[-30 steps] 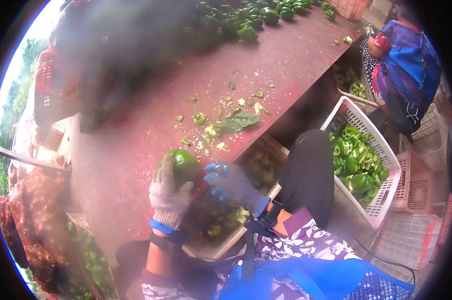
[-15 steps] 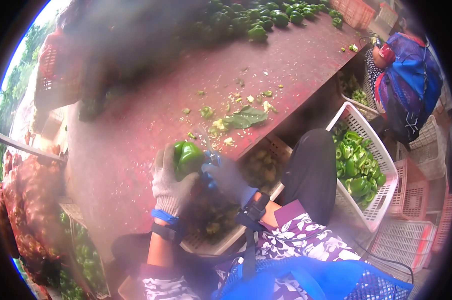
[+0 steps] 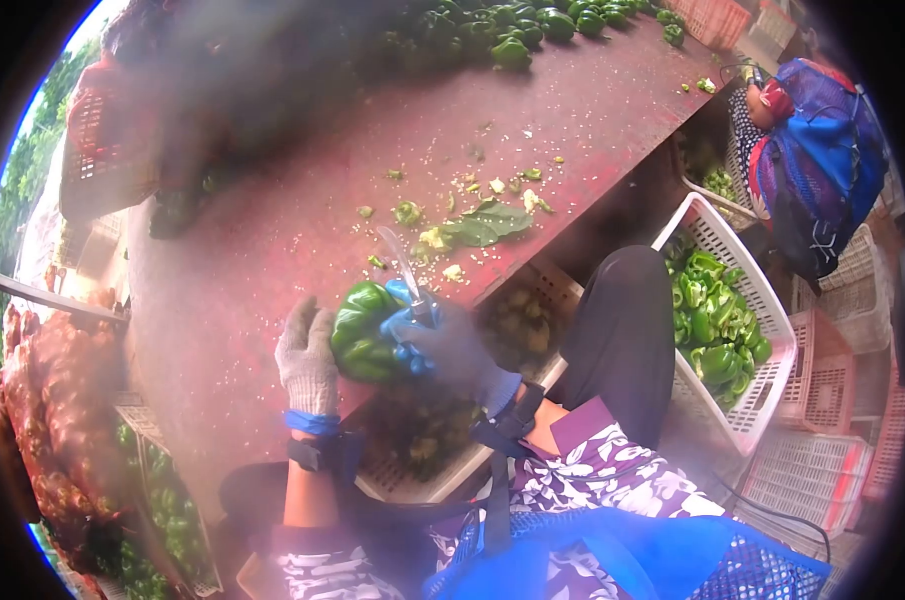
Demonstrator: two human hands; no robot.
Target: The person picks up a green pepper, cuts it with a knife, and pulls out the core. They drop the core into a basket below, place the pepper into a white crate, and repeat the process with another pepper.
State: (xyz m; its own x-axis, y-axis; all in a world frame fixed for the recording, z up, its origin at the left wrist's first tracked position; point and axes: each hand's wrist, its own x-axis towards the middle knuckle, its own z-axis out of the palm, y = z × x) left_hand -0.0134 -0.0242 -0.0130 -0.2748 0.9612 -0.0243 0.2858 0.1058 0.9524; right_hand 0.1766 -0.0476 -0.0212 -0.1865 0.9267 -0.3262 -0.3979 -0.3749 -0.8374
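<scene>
My left hand, in a pale knitted glove, is at the left side of a whole green bell pepper. Its visible fingers are stretched out rather than wrapped round the pepper; the thumb is hidden. My right hand, in a grey glove with blue fingertips, is closed on a small curved knife, blade pointing up and away. Blue fingertips also press against the pepper's right side. Beyond the hands, a green leaf lies on the reddish table among pepper scraps and seeds.
Many whole peppers are heaped at the table's far side. A white crate of cut peppers stands right of my knee. Another crate holding scraps sits below the table edge. A co-worker is at the right, red sacks at the left.
The pepper has turned and shifted slightly left and down. My left hand has moved left, its thumb no longer across the pepper's front. The knife blade now shows more clearly, pointing up.
</scene>
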